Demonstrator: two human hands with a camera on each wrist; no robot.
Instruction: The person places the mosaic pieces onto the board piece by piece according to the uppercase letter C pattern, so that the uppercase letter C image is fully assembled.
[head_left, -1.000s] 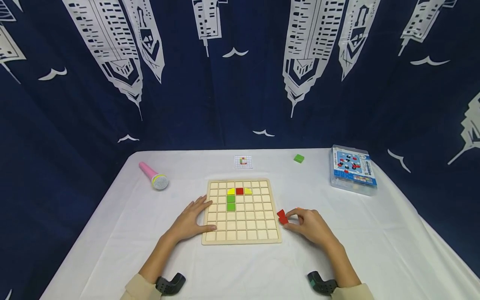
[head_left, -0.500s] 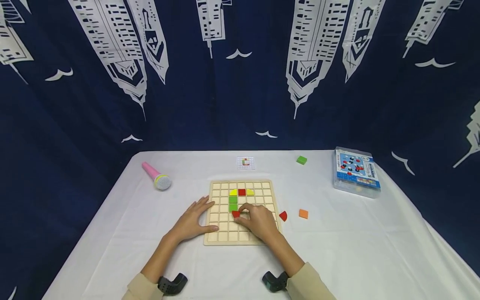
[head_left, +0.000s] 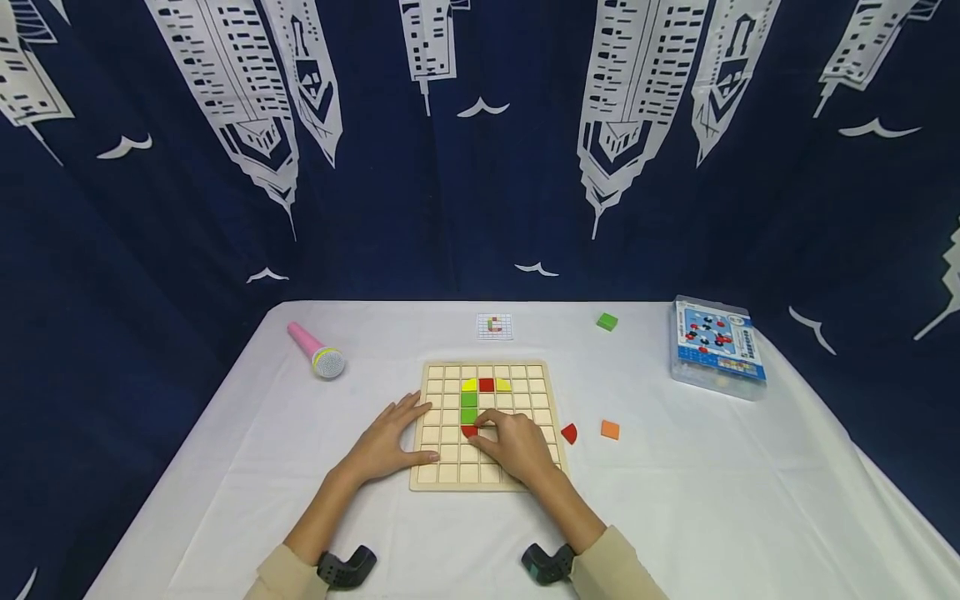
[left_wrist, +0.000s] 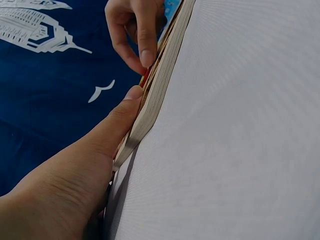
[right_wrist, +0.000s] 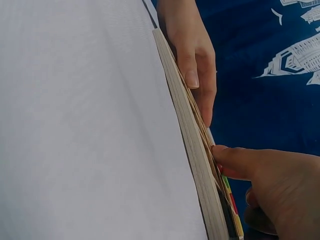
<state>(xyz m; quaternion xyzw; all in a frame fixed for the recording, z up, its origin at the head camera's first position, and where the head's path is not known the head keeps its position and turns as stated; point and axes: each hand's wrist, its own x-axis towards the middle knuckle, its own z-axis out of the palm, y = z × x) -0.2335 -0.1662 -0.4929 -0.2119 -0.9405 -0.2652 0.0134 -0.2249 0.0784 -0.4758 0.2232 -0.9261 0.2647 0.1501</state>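
Observation:
A wooden grid board [head_left: 450,475] lies on the white table. Along its left side rests my left hand [head_left: 384,437], fingers spread and thumb over the lower left edge. My right hand [head_left: 519,446] reaches over the board and pinches a red quarter-circle tile [head_left: 468,431] between thumb and index finger, at the cell below the green tiles [head_left: 468,407]. Above these, a red square tile [head_left: 487,385] sits between yellow tiles [head_left: 503,386]. In the right wrist view my thumb [right_wrist: 232,157] touches the board's face; the fingertips are partly hidden there.
Right of the board lie another red quarter-circle tile [head_left: 570,433] and an orange square tile [head_left: 611,429]. Behind it are a pattern card [head_left: 495,327] and a green tile [head_left: 607,322]. A pink toy microphone [head_left: 315,350] lies left, a plastic box [head_left: 717,346] right.
My right hand has picked up one red quarter-circle tile beside the board and carried it left to the cell under the green tiles, where it now lies lower. My left hand stays put.

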